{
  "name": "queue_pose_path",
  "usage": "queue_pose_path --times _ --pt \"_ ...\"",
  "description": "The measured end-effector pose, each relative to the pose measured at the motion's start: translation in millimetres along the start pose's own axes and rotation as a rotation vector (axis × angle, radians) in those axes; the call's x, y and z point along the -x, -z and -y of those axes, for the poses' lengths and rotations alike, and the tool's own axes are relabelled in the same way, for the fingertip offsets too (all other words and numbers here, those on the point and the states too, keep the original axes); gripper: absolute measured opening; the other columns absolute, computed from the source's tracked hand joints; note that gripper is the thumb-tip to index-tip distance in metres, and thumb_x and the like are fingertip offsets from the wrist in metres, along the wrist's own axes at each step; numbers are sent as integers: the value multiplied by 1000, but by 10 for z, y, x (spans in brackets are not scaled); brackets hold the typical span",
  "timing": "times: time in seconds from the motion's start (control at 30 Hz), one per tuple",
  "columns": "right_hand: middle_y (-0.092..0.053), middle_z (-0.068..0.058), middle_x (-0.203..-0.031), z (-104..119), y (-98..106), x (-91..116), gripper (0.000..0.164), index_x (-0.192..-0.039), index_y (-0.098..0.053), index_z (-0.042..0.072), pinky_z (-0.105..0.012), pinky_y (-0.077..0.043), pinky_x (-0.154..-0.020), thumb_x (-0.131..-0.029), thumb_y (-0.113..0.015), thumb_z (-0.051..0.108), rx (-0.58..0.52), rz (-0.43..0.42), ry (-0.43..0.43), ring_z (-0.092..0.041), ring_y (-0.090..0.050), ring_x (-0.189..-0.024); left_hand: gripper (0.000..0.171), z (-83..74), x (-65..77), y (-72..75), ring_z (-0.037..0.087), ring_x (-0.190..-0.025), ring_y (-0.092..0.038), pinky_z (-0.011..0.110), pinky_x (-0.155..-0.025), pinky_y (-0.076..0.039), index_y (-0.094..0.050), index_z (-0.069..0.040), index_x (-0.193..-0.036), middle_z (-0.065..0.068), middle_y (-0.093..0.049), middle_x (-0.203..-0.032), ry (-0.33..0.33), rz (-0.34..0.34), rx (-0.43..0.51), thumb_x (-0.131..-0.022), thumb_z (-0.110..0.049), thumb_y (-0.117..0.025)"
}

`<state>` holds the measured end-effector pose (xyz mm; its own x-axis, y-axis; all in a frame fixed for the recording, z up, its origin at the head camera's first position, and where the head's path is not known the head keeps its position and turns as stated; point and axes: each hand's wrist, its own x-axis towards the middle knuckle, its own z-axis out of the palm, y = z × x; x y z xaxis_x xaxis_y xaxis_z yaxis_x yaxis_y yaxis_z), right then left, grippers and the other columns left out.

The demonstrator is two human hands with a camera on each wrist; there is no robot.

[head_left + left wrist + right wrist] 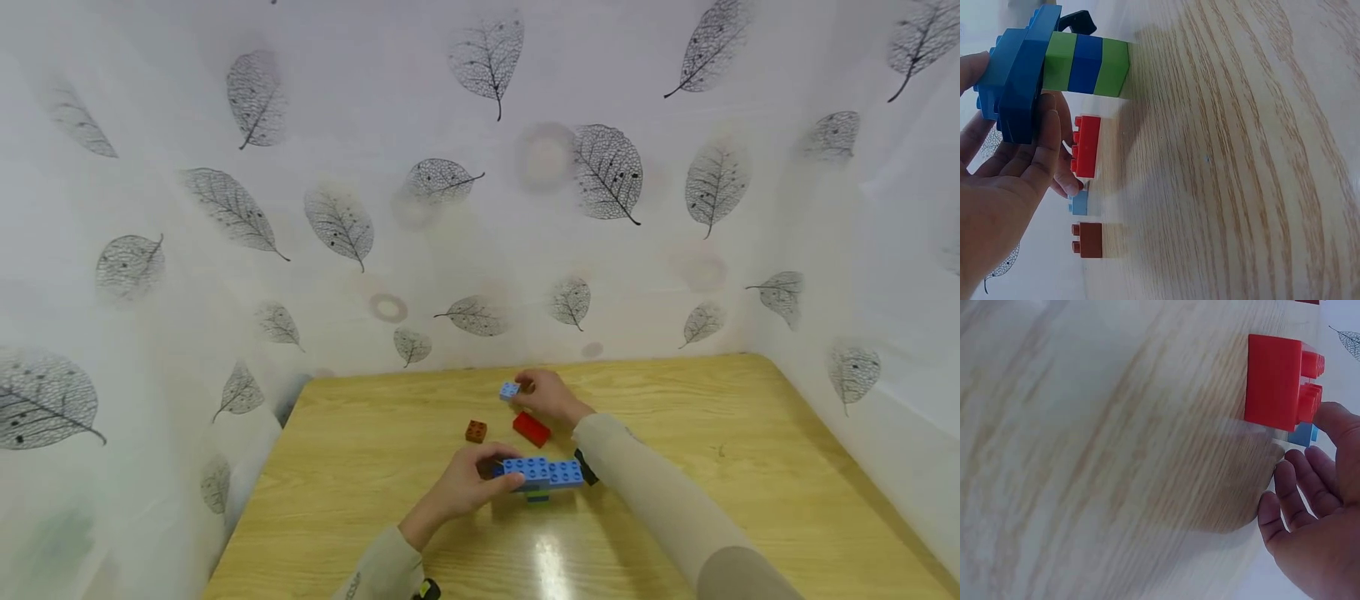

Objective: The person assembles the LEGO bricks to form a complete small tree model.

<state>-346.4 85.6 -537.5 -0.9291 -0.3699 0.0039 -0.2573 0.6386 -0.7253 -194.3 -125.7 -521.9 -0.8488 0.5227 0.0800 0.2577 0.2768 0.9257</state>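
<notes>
My left hand (467, 483) grips a built-up piece of blue bricks (534, 472), thumb on the near side and fingers behind. Under it, in the left wrist view, a stem of green and dark blue bricks (1087, 64) reaches toward the tabletop. Farther back, my right hand (553, 397) pinches a small light blue brick (509, 391) on the table, thumb and forefinger at its right end. In the right wrist view this brick (1301, 435) is partly hidden behind a red brick (1274, 382), and the other fingers curl loosely beside it.
The long red brick (532, 429) lies between the two hands. A square brown brick (476, 431) sits to its left. All stand on a wooden table (375, 467), with a white leaf-patterned curtain (510, 242) hanging behind and at both sides.
</notes>
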Motion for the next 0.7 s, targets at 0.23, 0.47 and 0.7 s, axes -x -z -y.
queue_pose_path --times 0.23,0.47,0.7 --pt "-74 -13 -114 -28 -1 -29 35 -125 -71 0 -46 -57 -96 -95 -77 18 34 -10 5 -25 -67 -101 32 -16 -3 -3 8 -93 -66 23 -84 -56 -73 -13 -128 9 -73 -121 18 2 14 -101 -31 -72" --pt "-74 -11 -115 -40 17 12 33 -122 -73 3 -41 -57 -92 -94 -77 21 24 -5 -12 -23 -67 -101 31 -10 -5 -20 9 -96 -67 23 -85 -56 -72 -12 -128 10 -73 -124 14 8 24 -101 -29 -71" --pt "-75 -11 -112 80 162 151 35 -121 -72 3 -37 -57 -84 -92 -75 21 19 -17 107 -20 -67 -96 31 -17 2 -3 16 -99 -68 23 -86 -56 -72 -14 -128 10 -71 -129 27 9 29 -102 -30 -70"
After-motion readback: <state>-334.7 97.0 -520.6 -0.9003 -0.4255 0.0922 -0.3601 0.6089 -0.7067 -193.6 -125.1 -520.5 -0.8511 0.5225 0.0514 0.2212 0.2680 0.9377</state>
